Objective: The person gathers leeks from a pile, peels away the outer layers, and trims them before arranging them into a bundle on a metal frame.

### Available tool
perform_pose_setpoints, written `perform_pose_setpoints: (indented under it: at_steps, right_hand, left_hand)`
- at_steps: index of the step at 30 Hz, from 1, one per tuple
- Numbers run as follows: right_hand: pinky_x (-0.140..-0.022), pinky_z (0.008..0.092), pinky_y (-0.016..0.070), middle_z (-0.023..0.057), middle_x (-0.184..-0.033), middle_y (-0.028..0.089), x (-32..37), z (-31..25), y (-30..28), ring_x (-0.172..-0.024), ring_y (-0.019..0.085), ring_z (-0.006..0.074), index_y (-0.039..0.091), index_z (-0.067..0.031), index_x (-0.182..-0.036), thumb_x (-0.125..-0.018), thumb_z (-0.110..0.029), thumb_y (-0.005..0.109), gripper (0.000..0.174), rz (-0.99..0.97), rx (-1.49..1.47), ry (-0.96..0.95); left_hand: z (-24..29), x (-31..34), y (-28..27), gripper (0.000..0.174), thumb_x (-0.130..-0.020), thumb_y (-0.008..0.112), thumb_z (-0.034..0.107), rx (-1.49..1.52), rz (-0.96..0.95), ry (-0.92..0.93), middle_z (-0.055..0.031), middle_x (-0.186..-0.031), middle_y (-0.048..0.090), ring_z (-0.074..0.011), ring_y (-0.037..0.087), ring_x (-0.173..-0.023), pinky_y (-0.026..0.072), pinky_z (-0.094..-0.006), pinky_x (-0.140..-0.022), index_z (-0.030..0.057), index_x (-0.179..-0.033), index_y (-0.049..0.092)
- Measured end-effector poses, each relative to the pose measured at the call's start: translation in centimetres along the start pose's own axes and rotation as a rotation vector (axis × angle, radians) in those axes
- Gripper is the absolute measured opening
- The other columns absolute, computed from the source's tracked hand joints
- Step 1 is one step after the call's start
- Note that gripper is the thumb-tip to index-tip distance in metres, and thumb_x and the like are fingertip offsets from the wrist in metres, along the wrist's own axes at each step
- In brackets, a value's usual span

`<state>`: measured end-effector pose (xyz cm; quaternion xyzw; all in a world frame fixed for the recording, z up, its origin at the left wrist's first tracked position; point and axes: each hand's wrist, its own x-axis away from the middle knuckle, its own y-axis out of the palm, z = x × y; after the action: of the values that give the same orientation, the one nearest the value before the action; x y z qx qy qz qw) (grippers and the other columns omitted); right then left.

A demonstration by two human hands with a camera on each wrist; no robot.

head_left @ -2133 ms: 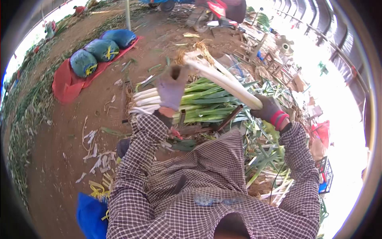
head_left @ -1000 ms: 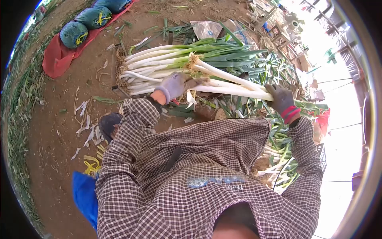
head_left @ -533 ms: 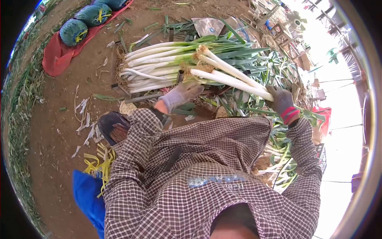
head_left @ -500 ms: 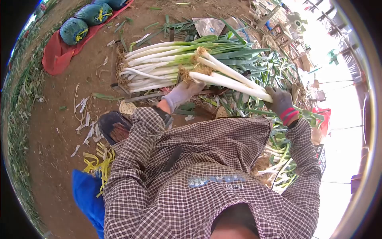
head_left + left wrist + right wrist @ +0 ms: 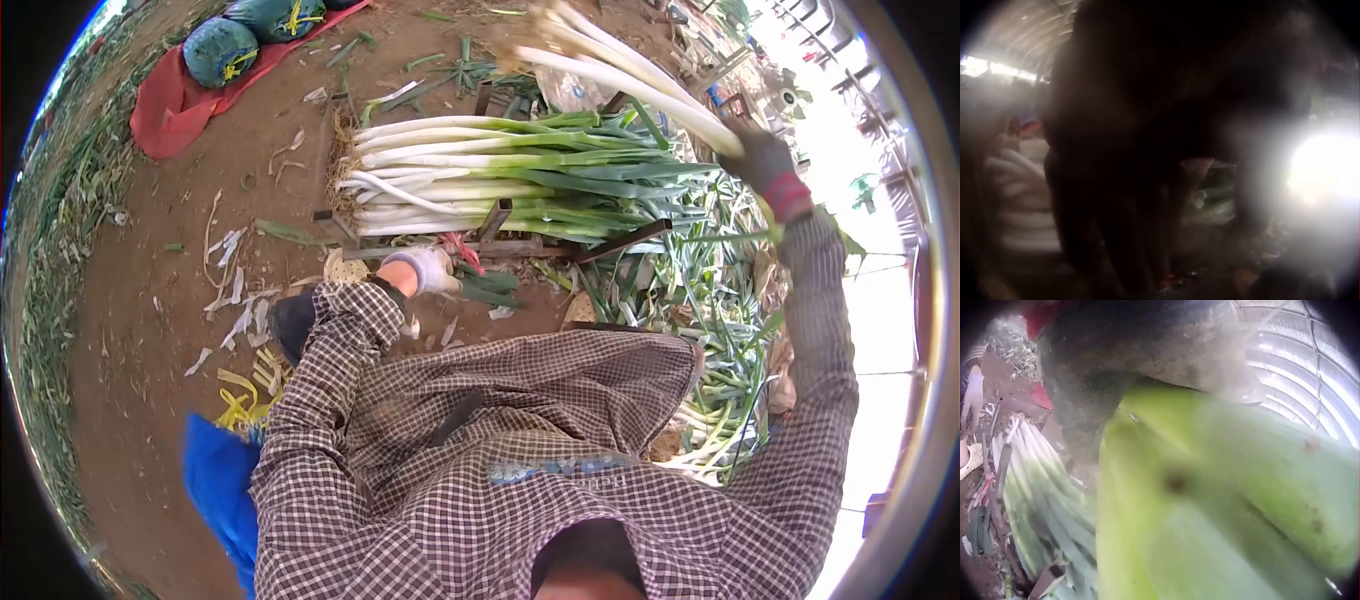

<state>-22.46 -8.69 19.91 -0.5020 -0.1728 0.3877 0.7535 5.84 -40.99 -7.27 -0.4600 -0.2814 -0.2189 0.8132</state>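
Several long leeks (image 5: 620, 78) are held high in the right hand (image 5: 765, 160), its dark glove wrapped tight round their green ends. Their white shanks and roots point out above the big stack of leeks (image 5: 480, 185) lying on a low metal rack (image 5: 497, 218) on the dirt floor (image 5: 150, 300). The left hand (image 5: 428, 270), in a pale grey glove, is down low just in front of the rack beside a scrap of red string (image 5: 462, 248); I cannot tell whether its fingers hold anything, as the left wrist view is a dark blur. 2 blue-green sacks (image 5: 222, 48) sit on a red sheet (image 5: 165, 110), well apart from the rack.
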Motion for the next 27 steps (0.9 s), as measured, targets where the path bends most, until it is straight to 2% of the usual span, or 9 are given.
perform_pose_setpoints:
  at_steps: [5, 7, 9, 10, 11, 14, 17, 20, 27]
  right_hand:
    - [-0.078, 0.0395, 0.0545, 0.0094, -0.096, 0.071, -11.6, -10.6, 0.5, -0.087, 0.070, 0.0269, 0.062, -0.0232, -0.120, -0.074, -0.030, 0.075, 0.049, -0.154, -0.201, -0.187]
    - [-0.082, 0.0396, 0.0534, 0.0103, -0.104, 0.071, -15.2, -15.9, 4.7, -0.090, 0.069, 0.0304, 0.060, -0.0200, -0.126, -0.073, -0.037, 0.075, 0.057, -0.278, -0.246, -0.304]
    - [-0.101, 0.0388, 0.0446, 0.0150, -0.128, 0.061, -16.6, -20.6, 12.8, -0.115, 0.060, 0.0319, 0.051, -0.0199, -0.138, -0.076, -0.050, 0.072, 0.072, -0.325, -0.418, -0.243]
    - [-0.106, 0.0397, 0.0401, 0.0153, -0.136, 0.055, -16.6, -21.9, 16.9, -0.122, 0.055, 0.0326, 0.049, -0.0197, -0.140, -0.076, -0.052, 0.072, 0.076, -0.362, -0.438, -0.358]
    - [-0.106, 0.0411, 0.0397, 0.0168, -0.135, 0.055, -15.5, -23.5, 16.9, -0.122, 0.054, 0.0338, 0.047, -0.0194, -0.140, -0.077, -0.048, 0.074, 0.075, -0.489, -0.344, -0.290]
    - [-0.106, 0.0419, 0.0393, 0.0182, -0.128, 0.058, -15.8, -23.0, 17.3, -0.119, 0.055, 0.0362, 0.047, -0.0162, -0.140, -0.074, -0.043, 0.078, 0.078, -0.354, -0.463, -0.295]
    - [-0.105, 0.0417, 0.0398, 0.0175, -0.128, 0.059, -15.7, -20.2, 16.3, -0.118, 0.055, 0.0358, 0.047, -0.0151, -0.139, -0.076, -0.041, 0.077, 0.075, -0.274, -0.465, -0.279]
    - [-0.106, 0.0419, 0.0395, 0.0180, -0.130, 0.057, -15.1, -14.5, 17.1, -0.123, 0.052, 0.0355, 0.048, -0.0154, -0.139, -0.079, -0.038, 0.075, 0.070, -0.189, -0.701, -0.055]
    - [-0.114, 0.0475, 0.0276, 0.0118, -0.132, 0.057, -12.5, -15.5, 17.3, -0.128, 0.047, 0.0313, 0.049, -0.0211, -0.138, -0.084, -0.036, 0.067, 0.059, 0.098, -0.361, -0.316]
  left_hand:
    - [-2.6, -3.2, -2.2, 0.051, -0.083, 0.061, 0.047, 0.105, 0.026, 0.088, -0.0161, -0.115, 0.066, -0.0335, 0.062, -0.107, 0.0460, -0.0416, -0.093, 0.0094, -0.117, 0.067]
    - [-3.3, -4.2, -2.7, 0.050, -0.083, 0.060, 0.046, 0.220, 0.062, 0.123, -0.0168, -0.118, 0.065, -0.0337, 0.062, -0.107, 0.0471, -0.0402, -0.093, 0.0071, -0.115, 0.068]
    - [-3.4, -4.4, -3.1, 0.053, -0.084, 0.058, 0.045, 0.046, 0.137, 0.059, -0.0183, -0.120, 0.064, -0.0346, 0.061, -0.110, 0.0469, -0.0410, -0.095, 0.0045, -0.118, 0.065]
    - [-3.3, -4.2, -3.2, 0.054, -0.085, 0.058, 0.045, -0.040, 0.172, 0.024, -0.0191, -0.121, 0.063, -0.0350, 0.060, -0.111, 0.0468, -0.0413, -0.095, 0.0032, -0.119, 0.064]
    - [-3.0, -3.6, -3.5, 0.049, -0.086, 0.055, 0.045, -0.197, 0.175, 0.002, -0.0203, -0.108, 0.068, -0.0359, 0.065, -0.100, 0.0504, -0.0445, -0.087, 0.0057, -0.110, 0.070]
    - [-3.0, -3.3, -4.7, 0.049, -0.087, 0.053, 0.046, -0.046, 0.273, -0.029, -0.0203, -0.109, 0.067, -0.0359, 0.065, -0.101, 0.0513, -0.0438, -0.087, 0.0056, -0.108, 0.070]
    - [-2.2, -2.8, -7.5, 0.059, -0.088, 0.053, 0.049, -0.034, 0.122, -0.075, -0.0232, -0.122, 0.060, -0.0379, 0.059, -0.112, 0.0456, -0.0450, -0.096, 0.0027, -0.123, 0.058]
    - [-2.8, -4.7, -7.6, 0.060, -0.088, 0.054, 0.048, -0.031, 0.085, -0.104, -0.0241, -0.126, 0.058, -0.0382, 0.057, -0.115, 0.0442, -0.0453, -0.098, 0.0024, -0.127, 0.054]
    - [-3.4, -7.4, -6.3, 0.065, -0.086, 0.057, 0.047, -0.123, 0.227, -0.177, -0.0227, -0.129, 0.057, -0.0360, 0.055, -0.119, 0.0431, -0.0453, -0.101, 0.0052, -0.135, 0.048]
